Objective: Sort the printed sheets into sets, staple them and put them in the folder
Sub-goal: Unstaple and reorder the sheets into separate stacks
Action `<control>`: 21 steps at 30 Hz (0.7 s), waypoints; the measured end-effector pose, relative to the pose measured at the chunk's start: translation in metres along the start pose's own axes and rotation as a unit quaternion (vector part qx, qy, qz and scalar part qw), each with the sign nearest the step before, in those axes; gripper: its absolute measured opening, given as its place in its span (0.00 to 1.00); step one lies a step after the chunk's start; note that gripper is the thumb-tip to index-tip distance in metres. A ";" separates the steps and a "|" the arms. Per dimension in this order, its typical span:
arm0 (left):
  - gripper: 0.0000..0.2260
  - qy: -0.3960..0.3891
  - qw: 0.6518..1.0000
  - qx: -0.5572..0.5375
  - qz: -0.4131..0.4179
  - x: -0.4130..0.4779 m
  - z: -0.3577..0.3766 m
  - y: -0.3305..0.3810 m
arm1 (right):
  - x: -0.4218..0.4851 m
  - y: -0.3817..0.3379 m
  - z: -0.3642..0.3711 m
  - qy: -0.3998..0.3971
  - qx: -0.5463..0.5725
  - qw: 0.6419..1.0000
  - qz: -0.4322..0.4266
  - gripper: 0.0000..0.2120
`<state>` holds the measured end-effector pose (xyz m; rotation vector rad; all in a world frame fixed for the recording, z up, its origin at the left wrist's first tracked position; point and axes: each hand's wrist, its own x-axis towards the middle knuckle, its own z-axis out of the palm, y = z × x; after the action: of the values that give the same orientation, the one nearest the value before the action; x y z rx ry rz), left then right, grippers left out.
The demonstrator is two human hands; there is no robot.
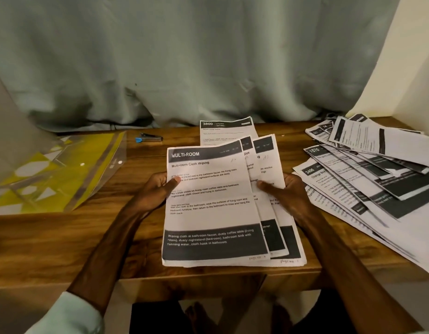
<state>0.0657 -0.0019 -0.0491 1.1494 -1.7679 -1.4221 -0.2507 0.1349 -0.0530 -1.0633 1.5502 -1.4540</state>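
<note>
both hands hold a fan of three sheets (268, 213) over the middle of the table (64, 232), near its front edge. the left hand (158, 189) pinches the left edge of the top sheet (208, 208), thumb on the printed face and fingers curled under it; this sheet is headed "multi-room" in a dark band. the right hand (288, 191) grips the right side of the fan, thumb laid across the two sheets that peek out behind the top one and fingers behind the paper. whether the fan's lower edge rests on the table i cannot tell. just beyond the fan a single sheet (226, 130) marked "3800" lies flat. a loose, spread pile (367, 179) of more sheets covers the right end of the table, near the right hand. the stapler (148, 139), with a blue end, lies at the back, left of the single sheet. the clear and yellow folder (52, 169) lies at the left end, well apart from the hands. a pale curtain (184, 56) hangs behind the table.
</note>
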 end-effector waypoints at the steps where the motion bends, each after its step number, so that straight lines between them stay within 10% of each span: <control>1: 0.10 0.011 1.000 -0.001 0.000 0.001 -0.003 -0.001 | 0.001 0.001 -0.001 0.004 0.003 1.000 0.000 0.09; 21: 0.14 0.106 0.990 -0.089 -0.015 0.003 -0.016 -0.014 | 0.001 0.003 -0.005 0.027 0.022 0.999 0.006 0.11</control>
<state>0.0816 -0.0128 -0.0587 1.1870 -1.4530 -1.3894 -0.2558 0.1357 -0.0552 -0.9956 1.5531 -1.5134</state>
